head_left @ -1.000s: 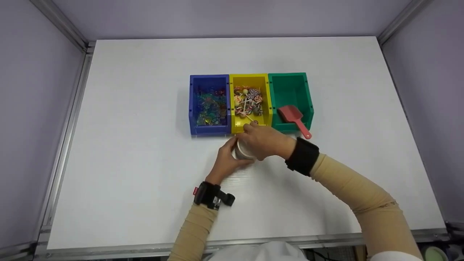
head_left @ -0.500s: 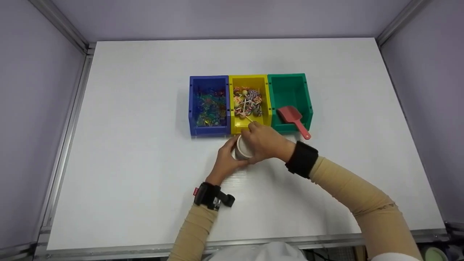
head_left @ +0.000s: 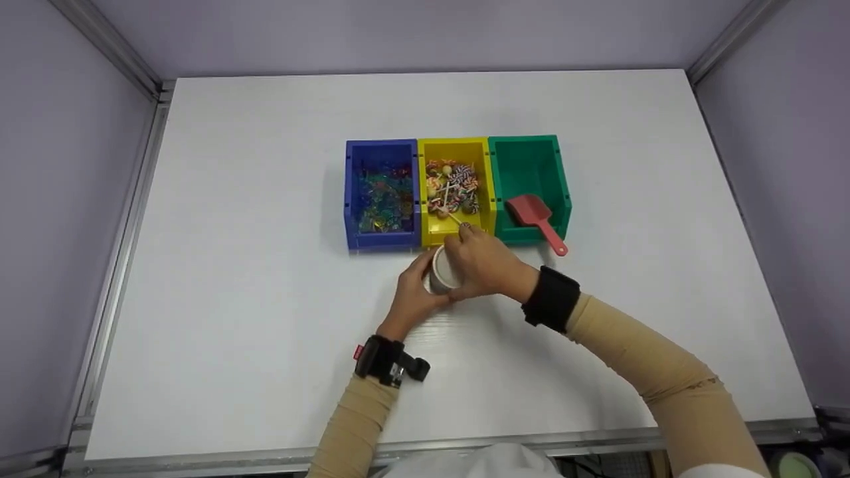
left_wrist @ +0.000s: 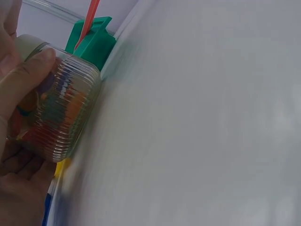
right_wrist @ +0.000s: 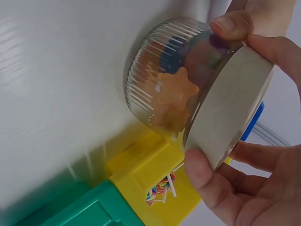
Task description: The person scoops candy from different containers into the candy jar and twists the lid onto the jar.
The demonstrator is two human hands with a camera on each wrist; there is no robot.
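A ribbed clear glass jar (right_wrist: 164,89) with a wide pale lid (right_wrist: 230,101) is between both hands, above the table just in front of the bins. Colourful pieces fill it, among them an orange star (right_wrist: 178,89). My left hand (head_left: 413,302) holds the jar's glass side, its thumb (left_wrist: 33,75) along the ribbed wall in the left wrist view. From the other side, my right hand (head_left: 490,265) grips the lid with thumb and fingertips at its edge. The lid sits on the jar. In the head view the right hand hides part of the lid.
Behind the hands, a blue bin (head_left: 352,199) of shiny translucent pieces, a yellow bin (head_left: 458,229) of lollipops and a green bin (head_left: 528,159) stand side by side. A pink scoop (head_left: 532,211) lies in the green bin, its handle over the front edge.
My right hand has turned slightly at the lid, and more of the lid shows in the head view. My left hand stays around the jar in nearly the same place.
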